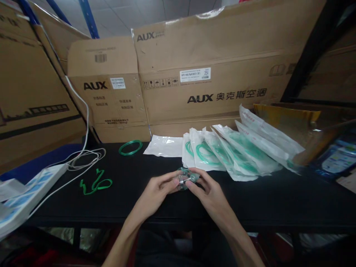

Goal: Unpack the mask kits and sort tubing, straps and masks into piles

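Observation:
Both my hands meet over the middle of the black table (pixel 278 200). My left hand (pixel 157 191) and my right hand (pixel 207 191) pinch a small clear plastic mask piece (pixel 185 177) with a metal clip between their fingertips. Just beyond them lies a fanned row of sealed white pouches (pixel 236 152) holding green tubing. An empty flat pouch (pixel 164 145) lies to the left of the row.
A coil of green tubing (pixel 130 147) and a green elastic strap (pixel 96 182) lie on the table's left part. A white power strip (pixel 33 189) with its looped cable (pixel 83 157) sits at the left edge. Large AUX cardboard boxes (pixel 205 74) wall the back; an open box (pixel 306 126) stands right.

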`<state>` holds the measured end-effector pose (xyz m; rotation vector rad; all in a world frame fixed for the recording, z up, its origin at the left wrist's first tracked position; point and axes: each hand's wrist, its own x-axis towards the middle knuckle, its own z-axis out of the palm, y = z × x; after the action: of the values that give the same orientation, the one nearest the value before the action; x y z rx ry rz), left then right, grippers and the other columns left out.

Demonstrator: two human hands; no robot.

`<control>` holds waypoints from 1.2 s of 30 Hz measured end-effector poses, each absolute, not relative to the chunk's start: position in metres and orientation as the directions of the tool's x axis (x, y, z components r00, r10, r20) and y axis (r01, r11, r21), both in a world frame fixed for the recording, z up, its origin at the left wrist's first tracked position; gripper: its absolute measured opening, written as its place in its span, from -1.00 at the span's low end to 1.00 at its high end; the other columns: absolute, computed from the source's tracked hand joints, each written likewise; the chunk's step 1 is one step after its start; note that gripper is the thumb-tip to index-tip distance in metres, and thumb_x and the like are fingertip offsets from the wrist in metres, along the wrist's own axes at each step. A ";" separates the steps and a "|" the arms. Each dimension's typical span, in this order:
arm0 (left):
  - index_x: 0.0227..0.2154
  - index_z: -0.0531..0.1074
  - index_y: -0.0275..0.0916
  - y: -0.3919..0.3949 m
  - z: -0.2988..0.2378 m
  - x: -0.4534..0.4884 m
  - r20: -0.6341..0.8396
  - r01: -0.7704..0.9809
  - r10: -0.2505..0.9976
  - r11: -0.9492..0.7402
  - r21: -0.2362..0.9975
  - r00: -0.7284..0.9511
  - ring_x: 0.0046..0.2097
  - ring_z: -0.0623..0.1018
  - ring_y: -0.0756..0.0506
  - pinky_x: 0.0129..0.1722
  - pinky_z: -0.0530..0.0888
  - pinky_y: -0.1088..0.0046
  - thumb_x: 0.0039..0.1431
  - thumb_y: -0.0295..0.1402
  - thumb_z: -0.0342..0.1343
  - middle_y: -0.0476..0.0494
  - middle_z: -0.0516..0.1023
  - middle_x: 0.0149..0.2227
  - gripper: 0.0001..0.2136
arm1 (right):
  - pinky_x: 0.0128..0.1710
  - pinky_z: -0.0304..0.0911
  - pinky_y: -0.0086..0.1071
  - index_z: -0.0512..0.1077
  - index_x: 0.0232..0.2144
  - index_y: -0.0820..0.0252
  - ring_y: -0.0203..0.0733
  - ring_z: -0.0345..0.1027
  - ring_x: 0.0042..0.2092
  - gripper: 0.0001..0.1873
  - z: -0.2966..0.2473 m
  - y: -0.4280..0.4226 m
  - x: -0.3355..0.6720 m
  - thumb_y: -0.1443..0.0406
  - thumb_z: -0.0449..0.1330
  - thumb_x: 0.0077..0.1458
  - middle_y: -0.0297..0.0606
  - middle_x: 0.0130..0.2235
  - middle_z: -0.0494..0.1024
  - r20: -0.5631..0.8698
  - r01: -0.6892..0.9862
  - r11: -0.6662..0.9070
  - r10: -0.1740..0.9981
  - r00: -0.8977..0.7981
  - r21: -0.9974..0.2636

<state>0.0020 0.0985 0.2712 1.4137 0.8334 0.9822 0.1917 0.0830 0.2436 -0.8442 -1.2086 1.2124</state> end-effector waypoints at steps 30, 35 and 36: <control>-0.30 0.63 -0.19 0.081 0.277 0.021 0.328 0.341 0.907 -0.406 0.848 0.264 -0.32 0.46 -0.02 -0.39 0.35 0.52 0.31 -0.15 0.18 -0.04 0.44 -0.36 -0.76 | 0.13 0.40 -0.22 0.53 0.08 0.20 -0.04 0.55 0.05 -0.61 0.250 0.070 0.189 0.24 0.14 0.27 -0.15 0.04 0.65 0.478 0.308 0.439 0.876 0.060 -0.844; -0.32 0.59 -0.18 0.081 0.279 0.022 0.350 0.349 0.906 -0.416 0.840 0.239 -0.31 0.44 -0.02 -0.36 0.32 0.50 0.34 -0.16 0.15 -0.03 0.43 -0.33 -0.76 | 0.11 0.41 -0.29 0.57 0.01 0.18 -0.06 0.56 0.03 -0.68 0.251 0.068 0.188 0.26 0.19 0.26 -0.17 0.02 0.66 0.518 0.345 0.466 0.852 0.073 -0.815; -0.31 0.59 -0.18 0.081 0.279 0.023 0.352 0.351 0.904 -0.421 0.837 0.243 -0.31 0.43 -0.02 -0.36 0.31 0.49 0.34 -0.16 0.15 -0.03 0.42 -0.33 -0.76 | 0.08 0.43 -0.32 0.59 -0.02 0.19 -0.07 0.58 0.01 -0.71 0.251 0.068 0.188 0.27 0.19 0.26 -0.17 -0.01 0.68 0.526 0.354 0.470 0.847 0.076 -0.808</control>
<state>0.0229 0.0811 0.2787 1.8995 1.1440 1.1451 0.1877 0.0675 0.2513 -1.0967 -1.5137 0.5116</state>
